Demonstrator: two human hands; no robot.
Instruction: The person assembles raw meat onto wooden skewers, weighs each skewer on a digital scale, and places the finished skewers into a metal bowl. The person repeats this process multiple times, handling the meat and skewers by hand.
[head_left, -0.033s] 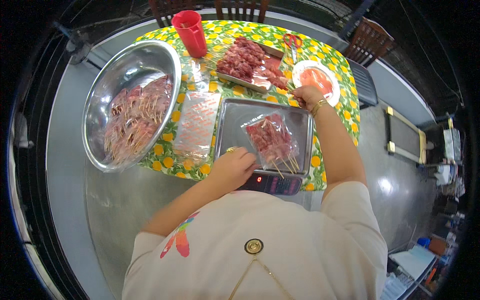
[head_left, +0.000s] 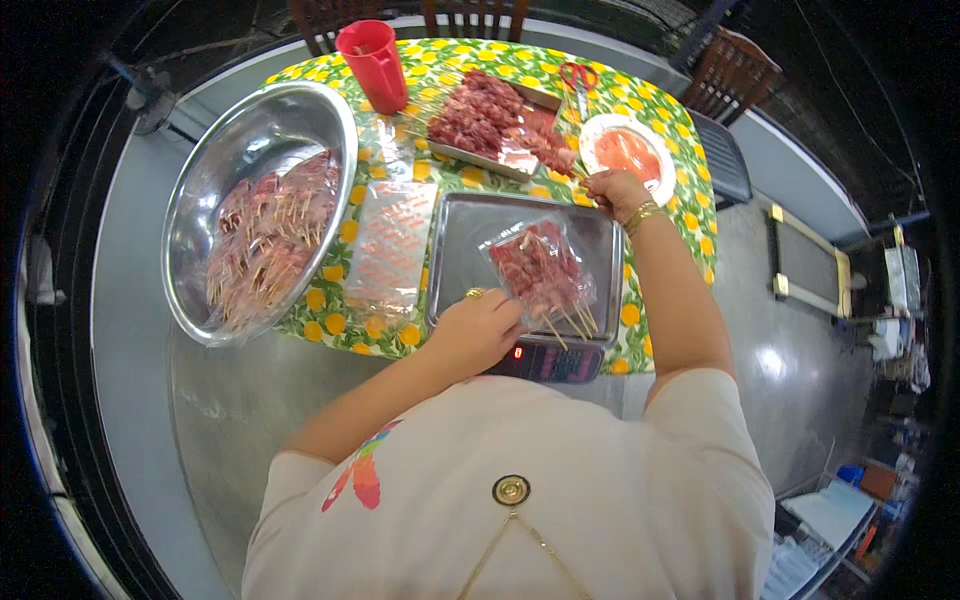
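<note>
Left hand [head_left: 480,330] curled in a loose grip on the clear bag of meat skewers [head_left: 540,270] in the steel tray [head_left: 460,250], right hand [head_left: 615,190] pinched on skewers beside the heaped meat tray [head_left: 490,120], patterned desk [head_left: 660,300] beneath.

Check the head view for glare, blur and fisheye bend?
Head view: glare on the round steel bowl's rim and the clear plastic sheet; table edges bow toward the dark vignetted rim; the left hand and right hand look slightly soft; the bagged meat skewers read clearly.

cup: red [head_left: 372,55], at the worktop's far edge
bowl: steel [head_left: 215,170], holds skewers, far left
scissors: red-handled [head_left: 577,77], far side
chairs: wooden [head_left: 738,72], beyond the worktop
</note>
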